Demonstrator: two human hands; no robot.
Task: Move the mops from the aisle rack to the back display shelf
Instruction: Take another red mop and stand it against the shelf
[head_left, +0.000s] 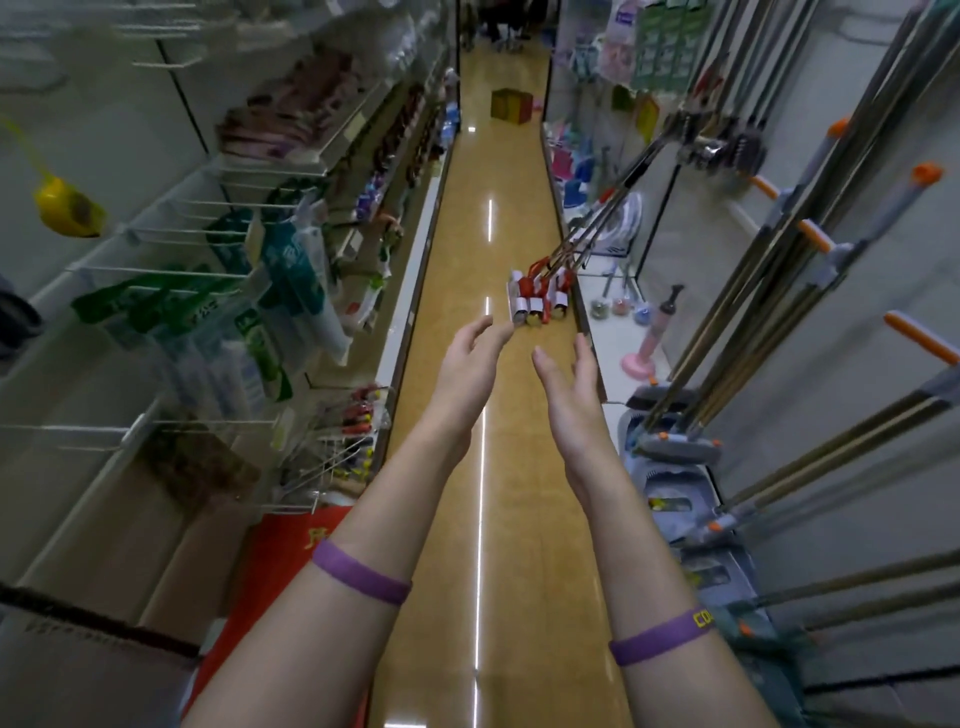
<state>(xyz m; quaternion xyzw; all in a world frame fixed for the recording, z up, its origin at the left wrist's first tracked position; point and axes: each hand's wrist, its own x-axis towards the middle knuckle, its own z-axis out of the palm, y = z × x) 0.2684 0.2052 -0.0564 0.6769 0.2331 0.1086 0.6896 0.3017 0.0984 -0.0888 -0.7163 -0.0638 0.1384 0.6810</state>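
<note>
Red and white mop heads (540, 304) sit bunched on the glossy tan floor (467, 218) ahead of you, farther down the aisle than both hands and slightly right of centre. Their shafts (613, 202) give the line that matters: from the heads they climb away from you and to the right, leaning toward the upper part of the right-hand shelving (701, 150), so the bundle's long axis runs low-near-left to high-far-right. Your left hand (470, 358) is stretched forward with fingers straight and spread, holding nothing; in the picture its fingertips appear just beside the left edge of the heads, though the heads look to lie beyond them rather than touching. Your right hand (563, 384) is likewise flat-fingered and empty, a little lower in the view and on the side where the shafts rise. That probably makes the right hand the natural one to take the shafts higher up while the left steadies the bundle near the heads, since a grasp only at the bottom would leave the tall ends free to swing into the shelving. To your near right, other long handles with orange fittings (779, 291) stand well apart from the bundle; a pink plunger (652, 348) stands between the two groups. No back display shelf can be picked out from here.
</note>
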